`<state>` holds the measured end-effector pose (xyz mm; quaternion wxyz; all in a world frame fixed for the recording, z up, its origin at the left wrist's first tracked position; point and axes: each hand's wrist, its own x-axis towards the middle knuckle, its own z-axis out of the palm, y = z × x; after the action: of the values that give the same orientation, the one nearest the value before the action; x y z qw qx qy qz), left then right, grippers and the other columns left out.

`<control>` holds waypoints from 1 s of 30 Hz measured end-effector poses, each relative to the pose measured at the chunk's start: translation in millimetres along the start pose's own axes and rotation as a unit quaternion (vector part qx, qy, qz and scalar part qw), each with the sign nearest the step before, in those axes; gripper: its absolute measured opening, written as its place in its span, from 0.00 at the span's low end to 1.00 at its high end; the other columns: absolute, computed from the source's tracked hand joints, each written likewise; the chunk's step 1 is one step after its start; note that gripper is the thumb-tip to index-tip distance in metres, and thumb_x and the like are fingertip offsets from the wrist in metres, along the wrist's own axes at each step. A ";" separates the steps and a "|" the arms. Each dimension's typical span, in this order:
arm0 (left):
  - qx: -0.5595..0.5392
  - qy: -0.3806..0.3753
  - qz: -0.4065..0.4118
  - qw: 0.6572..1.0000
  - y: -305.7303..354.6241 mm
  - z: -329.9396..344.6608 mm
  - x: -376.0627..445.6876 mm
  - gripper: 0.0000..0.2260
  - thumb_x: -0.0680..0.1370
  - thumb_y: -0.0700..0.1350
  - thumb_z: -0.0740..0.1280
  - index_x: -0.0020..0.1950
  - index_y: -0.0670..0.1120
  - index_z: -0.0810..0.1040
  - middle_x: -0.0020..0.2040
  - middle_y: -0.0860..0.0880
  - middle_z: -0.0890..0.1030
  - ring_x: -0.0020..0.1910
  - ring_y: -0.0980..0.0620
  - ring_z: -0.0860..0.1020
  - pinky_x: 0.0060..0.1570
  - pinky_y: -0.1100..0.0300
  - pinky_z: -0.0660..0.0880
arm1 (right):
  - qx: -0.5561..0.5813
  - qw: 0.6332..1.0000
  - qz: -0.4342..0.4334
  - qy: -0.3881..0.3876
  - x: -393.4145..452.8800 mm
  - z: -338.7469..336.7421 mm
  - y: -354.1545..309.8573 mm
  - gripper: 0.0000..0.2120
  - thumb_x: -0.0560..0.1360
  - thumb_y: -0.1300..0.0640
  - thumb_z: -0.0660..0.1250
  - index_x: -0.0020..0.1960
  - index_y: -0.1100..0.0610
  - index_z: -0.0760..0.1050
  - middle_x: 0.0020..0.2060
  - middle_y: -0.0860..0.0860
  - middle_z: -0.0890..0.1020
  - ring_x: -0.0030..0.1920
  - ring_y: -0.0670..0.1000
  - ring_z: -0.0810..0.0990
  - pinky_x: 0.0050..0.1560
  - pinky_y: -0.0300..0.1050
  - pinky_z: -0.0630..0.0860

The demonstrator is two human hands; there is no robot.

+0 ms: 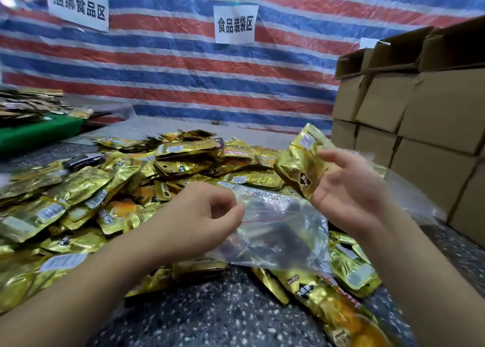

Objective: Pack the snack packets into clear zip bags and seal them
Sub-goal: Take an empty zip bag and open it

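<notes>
Zip bag (pixel 278 231), one, clear, hangs between your hands above the speckled counter's (pixel 223 307) near edge; your left hand (pixel 202 215) pinches its rim. Your right hand (pixel 346 189) grasps one gold snack packet (pixel 299 163). Uncounted gold packets (pixel 105 189) heap behind. Two wall signs; one (pixel 235 24) reads 食品装袋区.

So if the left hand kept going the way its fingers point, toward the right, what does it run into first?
Probably nothing new: the left hand already pinches the clear zip bag at its edge, so it would push further into that. Beyond the bag lies the right hand, holding a gold snack packet, though depth is hard to judge.
</notes>
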<state>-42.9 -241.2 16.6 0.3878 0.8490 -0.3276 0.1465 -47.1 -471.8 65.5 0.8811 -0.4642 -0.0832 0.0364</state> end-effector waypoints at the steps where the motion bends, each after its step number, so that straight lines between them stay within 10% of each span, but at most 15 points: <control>1: 0.010 -0.006 0.003 1.000 0.1 -0.4 0.1 0.13 0.78 0.46 0.66 0.34 0.44 0.79 0.27 0.55 0.73 0.27 0.59 0.70 0.28 0.69 0.64 | -0.039 0.999 -0.022 -0.016 -0.5 -0.6 1.4 0.16 0.74 0.62 0.61 0.61 0.63 0.73 0.46 0.59 0.83 0.46 0.56 0.85 0.52 0.51 0.82; 6: 0.002 -0.031 0.001 1.000 0.6 -2.6 -3.0 0.10 0.77 0.47 0.68 0.36 0.50 0.80 0.28 0.62 0.75 0.28 0.62 0.71 0.29 0.72 0.65 | -0.209 0.963 -0.142 -0.094 -5.8 0.0 7.5 0.17 0.74 0.64 0.63 0.63 0.61 0.74 0.51 0.58 0.84 0.52 0.56 0.84 0.57 0.61 0.80; 10: 0.000 -0.030 -0.004 1.000 1.0 -4.4 -3.9 0.08 0.77 0.49 0.67 0.38 0.52 0.81 0.33 0.58 0.78 0.29 0.61 0.73 0.29 0.70 0.67 | -0.422 0.872 -0.223 -0.105 -11.7 0.4 10.9 0.15 0.74 0.66 0.68 0.58 0.54 0.78 0.51 0.51 0.86 0.53 0.52 0.85 0.51 0.48 0.82; 30: -0.093 -0.027 -0.069 0.993 3.4 -4.9 1.0 0.07 0.78 0.45 0.66 0.42 0.49 0.82 0.36 0.55 0.84 0.36 0.58 0.82 0.38 0.64 0.76 | -0.562 0.795 -0.061 -0.218 -23.6 -6.6 1.7 0.13 0.78 0.69 0.65 0.58 0.57 0.78 0.50 0.52 0.86 0.52 0.51 0.85 0.50 0.46 0.82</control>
<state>-44.4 -239.6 22.2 0.4653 0.8335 -0.2907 0.0657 -69.1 -479.5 57.8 0.4239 -0.8515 -0.3073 0.0295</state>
